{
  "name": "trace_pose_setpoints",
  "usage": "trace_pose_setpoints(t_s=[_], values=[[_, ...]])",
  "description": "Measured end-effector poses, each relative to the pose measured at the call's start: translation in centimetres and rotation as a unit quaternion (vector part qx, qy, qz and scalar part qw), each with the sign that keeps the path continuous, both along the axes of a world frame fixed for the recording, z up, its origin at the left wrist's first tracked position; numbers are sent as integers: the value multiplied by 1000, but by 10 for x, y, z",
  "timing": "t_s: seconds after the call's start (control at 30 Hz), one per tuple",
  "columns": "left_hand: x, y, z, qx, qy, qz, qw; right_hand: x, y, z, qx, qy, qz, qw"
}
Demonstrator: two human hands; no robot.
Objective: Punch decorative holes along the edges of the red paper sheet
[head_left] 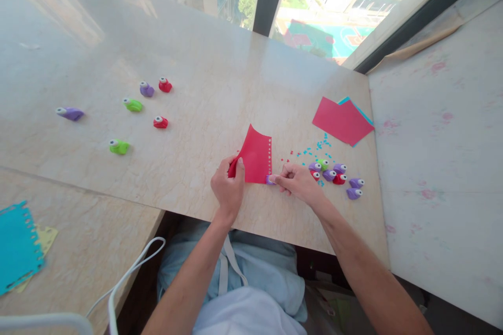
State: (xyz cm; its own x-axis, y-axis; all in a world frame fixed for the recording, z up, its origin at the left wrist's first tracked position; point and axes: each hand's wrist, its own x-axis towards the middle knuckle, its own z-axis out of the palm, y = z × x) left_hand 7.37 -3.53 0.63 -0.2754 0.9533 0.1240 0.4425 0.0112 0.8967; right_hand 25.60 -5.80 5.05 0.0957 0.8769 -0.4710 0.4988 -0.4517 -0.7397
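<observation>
A red sheet of paper (256, 156) lies in front of me, its left side curled up and a row of punched holes running down its right edge. My left hand (230, 183) pinches the curled left side between thumb and fingers. At the sheet's lower right corner sits a small purple craft punch (269, 180), and my right hand (294, 180) is closed on it, fingers partly hiding it. Just right of that hand stands a cluster of several punches, among them a green punch (323, 164) and a red punch (339, 179).
Blue and red paper bits (314, 151) are scattered beyond my right hand. Red sheets (346, 120) over blue ones lie at the back right by the wall. Several more punches, such as a purple one (70, 113), stand at left. Blue punched paper (18, 248) and a white cable (129, 269) are lower left.
</observation>
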Motion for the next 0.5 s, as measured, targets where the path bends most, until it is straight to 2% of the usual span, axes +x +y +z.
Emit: trace_pose_setpoints(t_s=[0.33, 0.5], values=[[0, 0, 1, 7, -8, 1, 1000, 3, 1, -2, -6, 24, 8, 1000], [-1, 0, 1, 8, -15, 3, 1000, -2, -5, 7, 35, -4, 12, 999]])
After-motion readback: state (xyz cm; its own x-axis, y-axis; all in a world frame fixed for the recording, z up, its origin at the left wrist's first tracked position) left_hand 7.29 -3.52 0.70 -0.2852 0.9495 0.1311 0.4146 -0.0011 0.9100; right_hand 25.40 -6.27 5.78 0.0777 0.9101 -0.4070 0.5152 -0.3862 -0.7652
